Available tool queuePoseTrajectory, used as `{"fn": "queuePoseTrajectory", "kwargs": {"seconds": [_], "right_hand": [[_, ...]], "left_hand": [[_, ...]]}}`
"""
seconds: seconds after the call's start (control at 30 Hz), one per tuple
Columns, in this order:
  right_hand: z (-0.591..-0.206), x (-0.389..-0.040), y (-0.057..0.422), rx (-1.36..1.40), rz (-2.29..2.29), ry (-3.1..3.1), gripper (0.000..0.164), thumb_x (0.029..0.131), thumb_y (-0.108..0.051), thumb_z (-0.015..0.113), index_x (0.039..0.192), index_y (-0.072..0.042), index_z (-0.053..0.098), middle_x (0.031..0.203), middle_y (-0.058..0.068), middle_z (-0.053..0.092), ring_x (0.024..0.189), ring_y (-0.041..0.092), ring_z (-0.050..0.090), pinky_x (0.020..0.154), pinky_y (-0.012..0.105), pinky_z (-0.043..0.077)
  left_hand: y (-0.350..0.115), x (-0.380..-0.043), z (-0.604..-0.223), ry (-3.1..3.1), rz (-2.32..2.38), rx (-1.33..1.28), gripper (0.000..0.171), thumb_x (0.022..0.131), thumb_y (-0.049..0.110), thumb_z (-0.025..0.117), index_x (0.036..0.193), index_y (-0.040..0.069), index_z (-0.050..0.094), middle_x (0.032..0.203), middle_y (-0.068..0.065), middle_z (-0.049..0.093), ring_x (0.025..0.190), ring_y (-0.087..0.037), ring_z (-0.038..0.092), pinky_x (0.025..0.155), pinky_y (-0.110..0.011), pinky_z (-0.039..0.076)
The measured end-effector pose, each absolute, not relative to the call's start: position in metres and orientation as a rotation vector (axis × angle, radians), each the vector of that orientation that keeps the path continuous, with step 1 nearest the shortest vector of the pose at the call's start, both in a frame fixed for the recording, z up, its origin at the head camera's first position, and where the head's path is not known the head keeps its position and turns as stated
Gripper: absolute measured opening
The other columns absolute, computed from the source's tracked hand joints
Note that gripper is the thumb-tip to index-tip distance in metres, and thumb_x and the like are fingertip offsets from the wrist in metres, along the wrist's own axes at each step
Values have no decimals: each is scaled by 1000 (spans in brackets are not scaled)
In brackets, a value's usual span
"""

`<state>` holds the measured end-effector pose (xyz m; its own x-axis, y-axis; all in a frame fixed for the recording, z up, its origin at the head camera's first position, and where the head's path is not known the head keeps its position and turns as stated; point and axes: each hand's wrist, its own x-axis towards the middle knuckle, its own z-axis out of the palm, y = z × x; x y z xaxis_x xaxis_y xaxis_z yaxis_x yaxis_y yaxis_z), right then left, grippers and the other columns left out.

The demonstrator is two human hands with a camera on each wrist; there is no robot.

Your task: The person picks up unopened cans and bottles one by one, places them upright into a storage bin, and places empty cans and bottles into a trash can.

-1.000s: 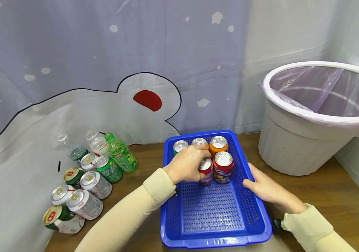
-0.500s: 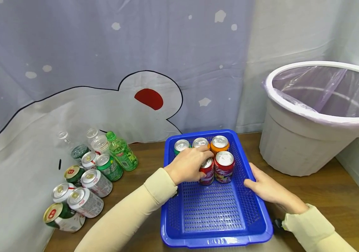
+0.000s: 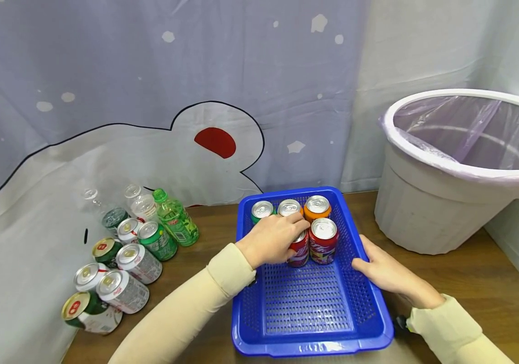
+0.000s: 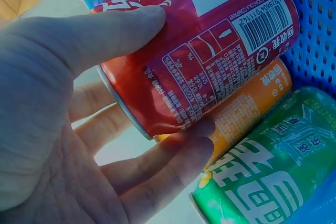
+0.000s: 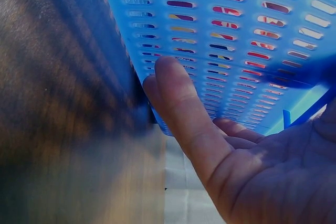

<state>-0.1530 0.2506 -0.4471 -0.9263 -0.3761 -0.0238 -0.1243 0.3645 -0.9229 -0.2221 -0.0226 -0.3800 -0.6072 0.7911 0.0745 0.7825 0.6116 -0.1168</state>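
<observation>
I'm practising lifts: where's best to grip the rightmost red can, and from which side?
Probably high on its body, from above and the near side. The rightmost red can stands upright, bare basket floor in front, an orange can behind and another red can on its left.

From the middle of the basket [image 3: 307, 303], a hand could pass toward six o'clock; cans [image 3: 324, 236] block twelve, the left hand [image 3: 273, 239] ten, the bin [image 3: 427, 212] two, the right hand [image 3: 387, 270] three.
</observation>
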Motion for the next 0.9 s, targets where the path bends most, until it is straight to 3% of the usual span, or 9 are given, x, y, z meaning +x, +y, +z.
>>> {"fn": "queuePoseTrajectory", "kwargs": {"seconds": [0.57, 0.9], "right_hand": [[-445, -153, 250, -426, -1561, 2399, 60, 98, -1, 49, 150, 13, 24, 132, 39, 54, 95, 29, 73, 71, 38, 64], [-445, -152, 250, -412, -1554, 2409, 58, 98, -2, 50, 149, 13, 25, 129, 37, 56, 92, 27, 73, 70, 37, 64]], "left_hand": [[-44, -208, -370, -2682, -13, -1260, 53, 89, 40, 77, 136, 21, 61, 126, 1, 62, 97, -17, 71, 73, -36, 62], [-80, -194, -362, -2662, -265, -1143, 58, 89, 43, 78, 140, 20, 61, 140, 0, 60, 112, -20, 69, 84, -39, 62]]}}
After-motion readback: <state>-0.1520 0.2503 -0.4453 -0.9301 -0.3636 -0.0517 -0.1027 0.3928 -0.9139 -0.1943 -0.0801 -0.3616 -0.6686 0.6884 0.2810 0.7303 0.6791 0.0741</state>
